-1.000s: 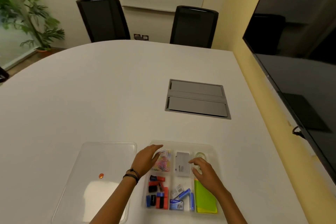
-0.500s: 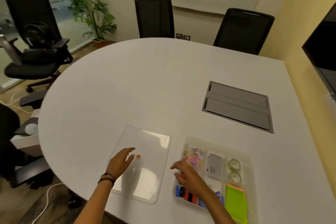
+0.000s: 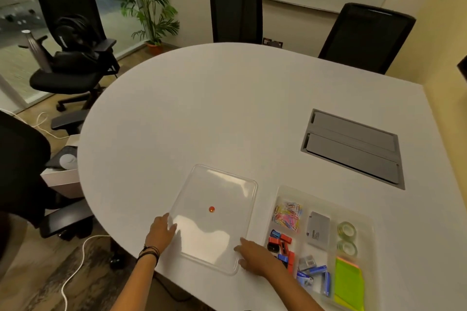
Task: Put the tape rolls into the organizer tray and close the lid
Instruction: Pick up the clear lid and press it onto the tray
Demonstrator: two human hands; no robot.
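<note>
Two clear greenish tape rolls (image 3: 346,229) (image 3: 347,247) lie in the right column of the clear organizer tray (image 3: 369,219), near the table's front right. The clear lid (image 3: 217,197), with a small orange dot on it, lies flat on the table left of the tray. My left hand (image 3: 161,232) rests at the lid's left front edge, fingers spread. At the lid's right front corner is my right hand (image 3: 251,255), fingers on its rim, between lid and tray. The lid still lies on the table.
The tray also holds coloured paper clips (image 3: 288,214), a grey box (image 3: 318,230), red and blue clips, and green sticky notes (image 3: 348,283). A grey cable hatch (image 3: 352,146) is set in the white table. Black chairs (image 3: 365,35) stand around; the table edge curves just left of my left hand.
My head has turned left. Both hands left the tray: the left went to the lid's left edge, the right moved from over the tray to the lid's right front corner.
</note>
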